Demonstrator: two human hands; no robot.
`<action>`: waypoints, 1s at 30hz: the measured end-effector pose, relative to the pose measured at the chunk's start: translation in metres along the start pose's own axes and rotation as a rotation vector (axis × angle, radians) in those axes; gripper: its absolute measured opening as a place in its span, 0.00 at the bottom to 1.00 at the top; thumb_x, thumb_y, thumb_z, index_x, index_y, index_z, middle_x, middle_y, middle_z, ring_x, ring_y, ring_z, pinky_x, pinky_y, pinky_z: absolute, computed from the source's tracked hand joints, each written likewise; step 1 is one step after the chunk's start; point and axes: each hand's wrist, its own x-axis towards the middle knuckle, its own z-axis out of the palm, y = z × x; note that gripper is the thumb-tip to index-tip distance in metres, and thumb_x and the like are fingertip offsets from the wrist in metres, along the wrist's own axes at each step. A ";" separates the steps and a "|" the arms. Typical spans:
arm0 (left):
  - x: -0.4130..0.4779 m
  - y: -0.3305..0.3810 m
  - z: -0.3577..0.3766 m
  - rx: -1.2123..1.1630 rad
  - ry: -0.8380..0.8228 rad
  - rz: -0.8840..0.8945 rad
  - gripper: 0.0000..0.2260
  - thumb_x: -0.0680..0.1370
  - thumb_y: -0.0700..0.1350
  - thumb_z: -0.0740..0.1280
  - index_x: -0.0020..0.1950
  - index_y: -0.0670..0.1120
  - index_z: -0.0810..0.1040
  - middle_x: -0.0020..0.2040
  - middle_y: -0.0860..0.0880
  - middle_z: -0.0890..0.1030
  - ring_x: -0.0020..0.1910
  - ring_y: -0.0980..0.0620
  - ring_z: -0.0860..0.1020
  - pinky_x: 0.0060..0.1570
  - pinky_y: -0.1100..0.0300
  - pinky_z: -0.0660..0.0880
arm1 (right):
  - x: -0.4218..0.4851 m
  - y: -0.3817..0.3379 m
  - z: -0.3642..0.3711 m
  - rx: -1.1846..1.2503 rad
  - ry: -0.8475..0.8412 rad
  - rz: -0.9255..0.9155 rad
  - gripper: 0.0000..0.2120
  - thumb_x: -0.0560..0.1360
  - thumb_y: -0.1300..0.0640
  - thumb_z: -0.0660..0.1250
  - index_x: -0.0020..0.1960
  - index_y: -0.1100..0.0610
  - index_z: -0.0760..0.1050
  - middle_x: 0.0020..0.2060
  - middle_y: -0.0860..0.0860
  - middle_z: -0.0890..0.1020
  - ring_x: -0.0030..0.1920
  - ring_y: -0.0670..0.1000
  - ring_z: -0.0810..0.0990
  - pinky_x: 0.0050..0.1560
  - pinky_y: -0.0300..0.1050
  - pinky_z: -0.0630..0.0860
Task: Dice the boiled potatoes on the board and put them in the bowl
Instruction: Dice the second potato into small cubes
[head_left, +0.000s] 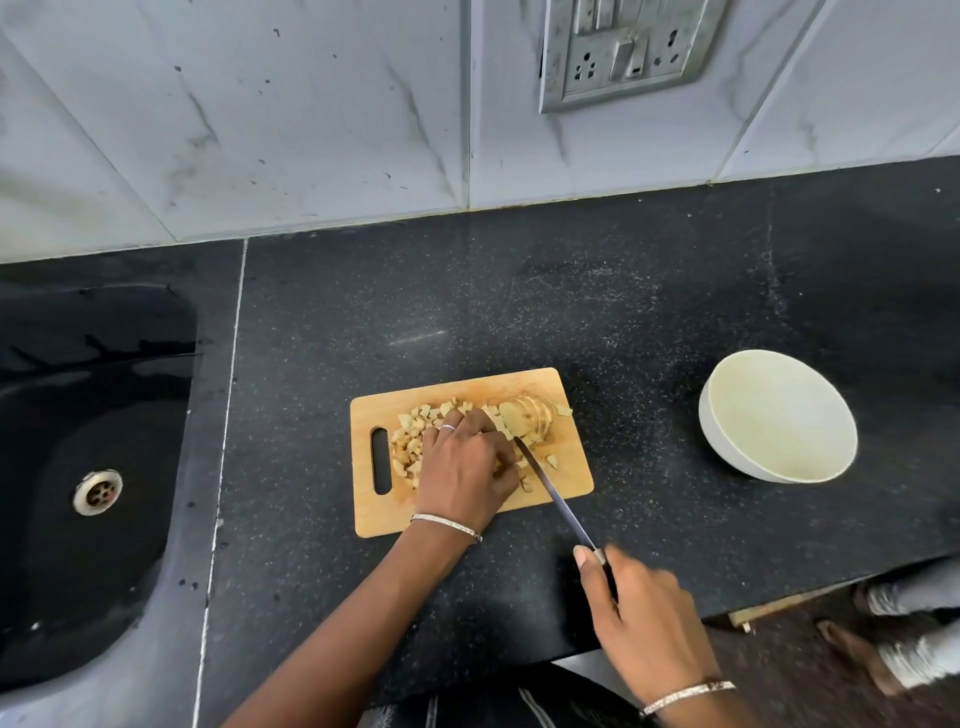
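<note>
A pale rectangular wooden cutting board (569, 470) with a handle slot is lying on the black speckled stone counter (519, 312), near its front edge. Small yellow potato dice (408, 441) are lying heaped on the board's left half, and a sliced boiled potato (524, 415) is sitting at its far right, its slices leaning together.

The left hand (462, 462) is resting over the pieces in the middle of the board, fingers close together and bent downward. Whether they are gripping anything is hidden.

The right hand (641, 618) is clamping the handle of a long steel knife (553, 499), forefinger stretched along the spine. The blade is slanting up-left, and its tip is meeting the potato beside the left hand.

A round white bowl (722, 447) is standing well apart to the right. A black sink (78, 571) is lying at the left.
</note>
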 end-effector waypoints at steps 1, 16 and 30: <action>-0.001 -0.001 0.000 0.014 0.014 -0.013 0.05 0.72 0.52 0.69 0.45 0.55 0.83 0.51 0.55 0.77 0.53 0.50 0.71 0.47 0.55 0.61 | -0.001 0.000 0.001 -0.003 0.001 0.001 0.20 0.81 0.38 0.47 0.41 0.51 0.66 0.33 0.48 0.77 0.43 0.55 0.80 0.40 0.51 0.70; -0.002 -0.009 0.002 -0.035 0.078 -0.101 0.04 0.74 0.52 0.71 0.45 0.54 0.84 0.48 0.56 0.79 0.50 0.51 0.71 0.48 0.54 0.65 | 0.002 -0.009 0.011 -0.042 -0.008 -0.026 0.18 0.81 0.38 0.45 0.42 0.48 0.63 0.30 0.46 0.72 0.40 0.54 0.81 0.36 0.46 0.68; -0.003 -0.011 -0.004 -0.024 0.018 -0.100 0.07 0.75 0.54 0.69 0.50 0.57 0.83 0.51 0.57 0.78 0.54 0.52 0.70 0.50 0.54 0.64 | 0.010 -0.014 0.022 -0.090 -0.054 0.058 0.16 0.82 0.40 0.47 0.44 0.49 0.63 0.38 0.49 0.80 0.45 0.57 0.82 0.37 0.46 0.68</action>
